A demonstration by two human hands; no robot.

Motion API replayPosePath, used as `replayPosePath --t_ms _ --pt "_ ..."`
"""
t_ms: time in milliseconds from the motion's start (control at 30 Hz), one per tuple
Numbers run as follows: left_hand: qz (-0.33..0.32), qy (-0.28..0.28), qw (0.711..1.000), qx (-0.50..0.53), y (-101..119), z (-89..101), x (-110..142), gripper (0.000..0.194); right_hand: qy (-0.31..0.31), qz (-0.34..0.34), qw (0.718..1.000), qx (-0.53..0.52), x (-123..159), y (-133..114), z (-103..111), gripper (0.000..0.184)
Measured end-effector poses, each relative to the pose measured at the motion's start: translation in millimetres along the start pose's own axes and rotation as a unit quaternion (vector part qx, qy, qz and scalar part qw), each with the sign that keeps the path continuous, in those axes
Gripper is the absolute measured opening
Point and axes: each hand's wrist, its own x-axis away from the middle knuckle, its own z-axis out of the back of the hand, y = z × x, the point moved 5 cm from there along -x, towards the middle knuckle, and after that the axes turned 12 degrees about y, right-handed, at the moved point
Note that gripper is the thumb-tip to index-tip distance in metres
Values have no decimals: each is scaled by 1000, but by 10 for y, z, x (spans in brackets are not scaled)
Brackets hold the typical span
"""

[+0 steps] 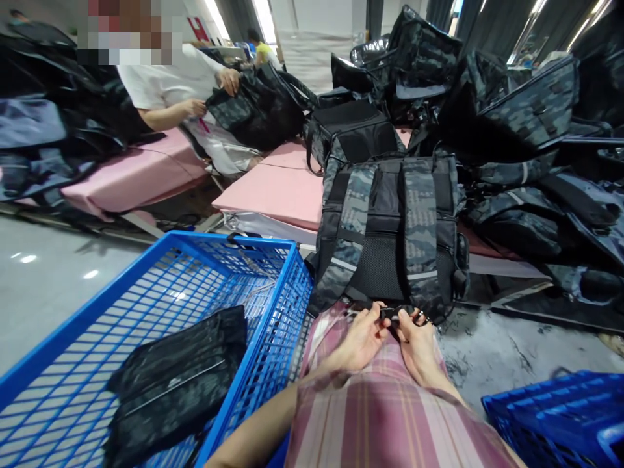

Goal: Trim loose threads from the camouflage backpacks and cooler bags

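A grey-black camouflage backpack [380, 227] lies in front of me with its shoulder straps facing up, its lower end hanging over the table edge at my lap. Both my hands are at that lower end. My left hand [365, 335] pinches a black strap [385, 313] near the bottom of the backpack, thumb against fingers. Close beside it, my right hand [416, 335] is closed on the same dark strap or its buckle; the small part between the fingertips is too small to make out. A plaid apron [385, 416] covers my lap below the hands.
To my left stands a blue plastic basket [287, 305] holding a folded dark camouflage piece [180, 377]. Another blue basket [560, 416] is at lower right. Pink-covered tables [277, 182] carry piled backpacks [526, 104]. Across the table a person [170, 84] handles a dark bag [263, 104].
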Motion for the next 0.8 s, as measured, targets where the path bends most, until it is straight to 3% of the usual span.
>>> replayPosePath --t_ms 133,233,333,400,467,533,600,633,700,800 --pt "-12 -21 1000 -19 68 -45 23 15 -16 6 1000 17 -9 52 -1 43" --pt "-27 13 1000 -9 205 67 -24 25 -22 33 998 48 -88 32 47 42" --pt "-121 86 988 -26 351 306 -97 29 -25 37 996 80 -187 28 125 42" --pt "-200 135 964 -110 398 450 -130 29 -29 28 995 94 -234 25 188 38" --pt "-282 163 913 -247 431 518 -146 26 -35 29 991 125 -262 -6 266 33" --pt "-378 181 817 -396 494 507 -127 23 -36 64 977 199 -292 -91 374 29" --pt "-442 183 722 -500 557 468 -81 27 4 151 948 281 -336 -260 521 27" --pt "-455 179 690 -534 583 457 -50 29 30 212 925 314 -350 -370 585 27" --pt "-451 158 644 -598 611 455 30 30 50 347 861 368 -333 -563 624 28" --pt "-456 121 531 -704 628 474 195 34 -5 484 719 499 -251 -598 449 44"
